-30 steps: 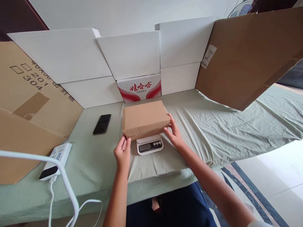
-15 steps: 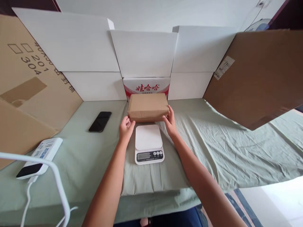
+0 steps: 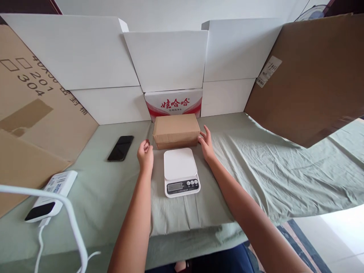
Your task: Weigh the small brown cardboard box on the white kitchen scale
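Since before, left hand (image 3: 145, 153) off box (image 3: 176, 130)

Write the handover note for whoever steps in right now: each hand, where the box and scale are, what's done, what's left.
Left hand: loosely curled, off the box, holding nothing, just left of the scale.
Right hand: open, fingertips against the right end of the box, no grip on it.
Cardboard box: closed, lying flat on the green cloth directly behind the scale, in front of the red-and-white carton.
Scale: white, platform bare, display facing the person.
Phone: off to the left, untouched.
Done: box sits off the scale.
Left: judging by the hands, letting go of the box.
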Tool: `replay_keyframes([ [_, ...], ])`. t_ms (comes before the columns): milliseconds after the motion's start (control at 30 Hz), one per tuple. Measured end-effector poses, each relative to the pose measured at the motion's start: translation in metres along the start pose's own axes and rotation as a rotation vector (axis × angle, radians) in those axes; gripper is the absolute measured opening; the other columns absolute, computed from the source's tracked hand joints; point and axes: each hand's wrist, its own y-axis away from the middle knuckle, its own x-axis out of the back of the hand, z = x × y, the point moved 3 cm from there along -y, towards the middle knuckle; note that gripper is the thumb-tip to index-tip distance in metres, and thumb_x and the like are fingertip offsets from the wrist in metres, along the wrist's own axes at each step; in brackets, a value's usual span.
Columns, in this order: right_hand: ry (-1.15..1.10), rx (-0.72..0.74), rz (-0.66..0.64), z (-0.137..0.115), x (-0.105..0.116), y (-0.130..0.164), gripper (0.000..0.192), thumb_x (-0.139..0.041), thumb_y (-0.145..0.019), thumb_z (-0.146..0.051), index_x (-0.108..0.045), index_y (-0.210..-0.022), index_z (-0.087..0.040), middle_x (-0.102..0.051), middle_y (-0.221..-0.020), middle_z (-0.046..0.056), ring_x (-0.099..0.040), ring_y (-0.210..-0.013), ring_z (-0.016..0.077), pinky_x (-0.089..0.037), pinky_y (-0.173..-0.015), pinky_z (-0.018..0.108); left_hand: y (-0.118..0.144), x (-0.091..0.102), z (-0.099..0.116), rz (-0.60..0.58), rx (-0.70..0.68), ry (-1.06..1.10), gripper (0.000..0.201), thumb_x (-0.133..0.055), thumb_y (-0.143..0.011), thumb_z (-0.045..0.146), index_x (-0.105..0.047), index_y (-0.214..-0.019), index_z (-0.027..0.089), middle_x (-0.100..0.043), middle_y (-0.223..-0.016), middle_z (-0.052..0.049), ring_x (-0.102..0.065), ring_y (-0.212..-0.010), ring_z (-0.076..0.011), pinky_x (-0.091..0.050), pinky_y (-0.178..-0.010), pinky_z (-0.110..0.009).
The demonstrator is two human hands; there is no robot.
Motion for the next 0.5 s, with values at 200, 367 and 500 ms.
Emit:
replay_keyframes([
  [200,-0.016,0.027,0.001,0.000,0.000,0.000,0.084,-0.062,-0.091,-0.060,-0.032,-0.161,-0.026,-0.056,-0.154,0.017,-0.059,-0.136,0.0296,-0.045,-0.117,0.055,-0.003,-0.004,-0.003,-0.051,0.043,0.069,0.052,-0.061,-0.077,0.018,-0.067,-0.129,0.014,-0.071,-0.135,-0.018,-0.066,-0.131,-0.0266,-0.049,-0.113,-0.043],
  [367,0.050,0.064,-0.048,-0.003,-0.004,0.001,0.078,-0.063,-0.091,-0.057,-0.037,-0.159,-0.029,-0.062,-0.149,0.012,-0.059,-0.135,0.0290,-0.047,-0.115,0.053,0.008,-0.013,0.013,-0.204,-0.034,0.007,0.046,-0.062,-0.075,0.023,-0.070,-0.120,0.016,-0.078,-0.110,-0.009,-0.073,-0.111,-0.0237,-0.055,-0.102,-0.036],
  [500,0.044,0.052,-0.079,-0.004,-0.008,0.003,0.082,-0.066,-0.089,-0.053,-0.035,-0.161,-0.028,-0.057,-0.153,0.012,-0.061,-0.133,0.0293,-0.050,-0.114,0.052,0.014,-0.016,0.023,-0.271,-0.119,-0.129,0.022,-0.060,-0.073,0.023,-0.070,-0.092,0.018,-0.067,-0.075,0.001,-0.069,-0.078,-0.0165,-0.057,-0.081,-0.026],
])
